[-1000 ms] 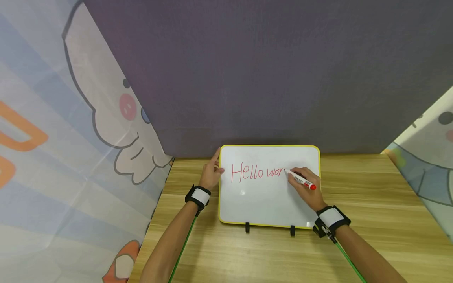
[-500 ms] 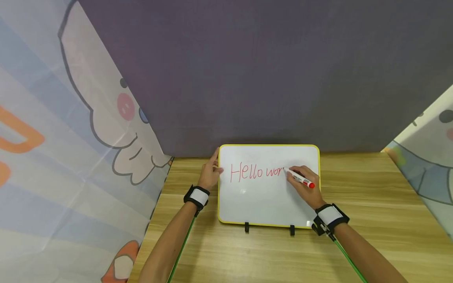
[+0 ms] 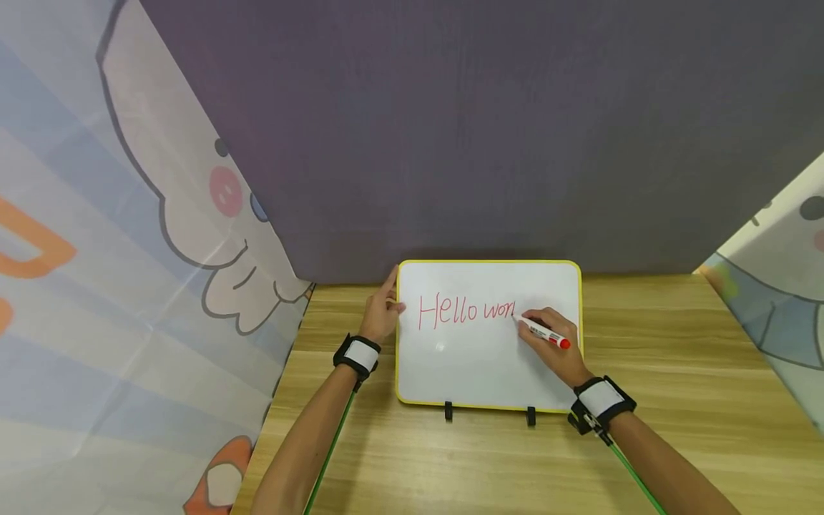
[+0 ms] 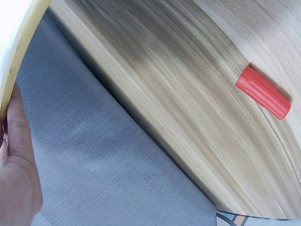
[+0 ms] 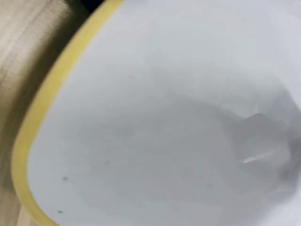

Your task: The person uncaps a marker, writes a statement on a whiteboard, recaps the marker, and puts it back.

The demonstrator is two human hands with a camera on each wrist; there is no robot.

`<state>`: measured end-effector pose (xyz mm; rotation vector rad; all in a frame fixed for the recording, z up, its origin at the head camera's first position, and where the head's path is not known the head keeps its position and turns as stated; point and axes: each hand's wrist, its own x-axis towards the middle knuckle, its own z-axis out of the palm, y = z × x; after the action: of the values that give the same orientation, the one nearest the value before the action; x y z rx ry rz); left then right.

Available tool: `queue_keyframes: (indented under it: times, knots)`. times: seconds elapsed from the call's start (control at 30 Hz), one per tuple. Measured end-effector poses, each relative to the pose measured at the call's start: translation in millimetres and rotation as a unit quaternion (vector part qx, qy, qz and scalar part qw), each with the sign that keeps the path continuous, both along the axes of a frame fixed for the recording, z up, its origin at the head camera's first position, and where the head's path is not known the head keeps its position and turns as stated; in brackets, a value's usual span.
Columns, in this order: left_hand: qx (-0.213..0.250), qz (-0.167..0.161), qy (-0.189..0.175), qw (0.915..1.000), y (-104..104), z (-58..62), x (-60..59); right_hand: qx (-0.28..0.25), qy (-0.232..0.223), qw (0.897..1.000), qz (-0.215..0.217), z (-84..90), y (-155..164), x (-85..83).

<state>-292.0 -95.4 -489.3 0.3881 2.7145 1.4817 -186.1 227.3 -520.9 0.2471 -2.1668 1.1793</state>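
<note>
A whiteboard (image 3: 463, 368) with a yellow rim stands on two small black feet, with "Hello worl" in red handwriting (image 3: 465, 310) across its upper half. My left hand (image 3: 380, 318) grips its left edge, thumb at the front and other fingers behind; in the left wrist view the hand (image 4: 18, 174) lies against the yellow rim (image 4: 19, 52). In my right hand (image 3: 558, 347) is a white marker (image 3: 539, 330) with a red end, its tip right at the last letter. Only the board's surface (image 5: 117, 141) and rim show in the right wrist view.
A red marker cap (image 4: 263, 92) lies on the wooden table (image 4: 178, 94). Behind the board rises a grey fabric wall (image 3: 489, 143). Cartoon-printed sheets (image 3: 129, 357) hang at both sides. Each wrist wears a black strap (image 3: 605, 398) with a green cable running back.
The marker tip has moved slightly down and left, and a stroke now stands after "wor". My left hand keeps its grip on the board's edge. The head view has shifted a little.
</note>
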Motion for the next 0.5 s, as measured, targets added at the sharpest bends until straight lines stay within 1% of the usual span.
queue_keyframes:
  times: [0.1,0.2,0.37,0.5]
  knots:
    - [0.002,0.004,-0.002,1.0000,-1,1.2,-0.2,0.004,0.004,1.000,-0.001,-2.7,-1,1.2]
    - [0.000,0.008,-0.003,1.0000,-1,1.0,0.1,0.003,0.020,1.000,-0.017,-2.1,0,-0.7]
    - [-0.007,0.008,0.006,0.9999,0,-1.3,-0.3,-0.014,0.053,0.998,-0.030,5.1,3,-4.9]
    - [-0.004,0.009,0.009,0.9999,1,-1.6,-0.2,-0.019,0.061,0.998,-0.030,9.3,8,-7.2]
